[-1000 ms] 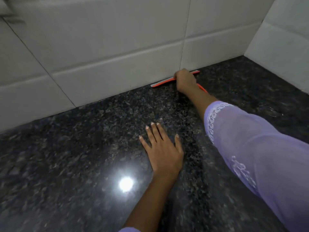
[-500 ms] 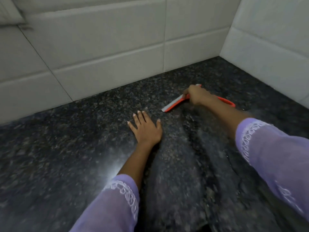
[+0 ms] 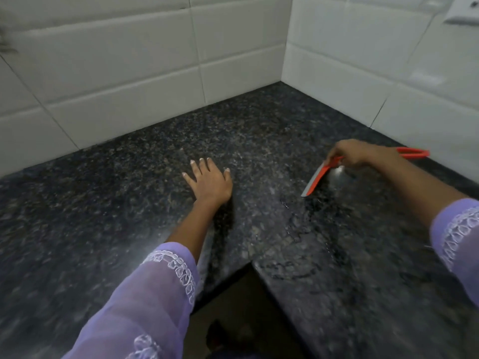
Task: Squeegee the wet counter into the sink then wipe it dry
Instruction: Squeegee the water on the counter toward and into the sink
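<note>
**A:** Right of the left hand (image 3: 209, 183), well apart from it, right hand (image 3: 355, 154) grips the orange squeegee (image 3: 319, 178). Fingers curled round the neck where handle meets blade.

**B:** Blade orientation?

**A:** Long axis runs diagonal: one tip points toward the person and the left hand, and it rises away to the grip. Orange loop handle (image 3: 412, 153) sticks out past the wrist toward the right wall (image 3: 363, 73). Blade looks tilted, near tip low by the bench (image 3: 259, 141). Can't tell if the edge is actually touching.

**B:** Left hand?

**A:** Flat on the bench, fingers straight and spread, holding nothing. Looks like bracing.

**B:** Water?

**A:** Puddled streaks and beads on the bench just on the person's side of the blade tip, under the right forearm. Surface around the left hand reads duller, possibly already swept.

**B:** Sink?

**A:** Not in view. Bench is an L, inner corner edge directly below the left forearm. My read: squeegee phase ongoing, drying not started. Next stroke needs the blade laid flat across that wet patch. Right hand is the only one placed for it.
</note>
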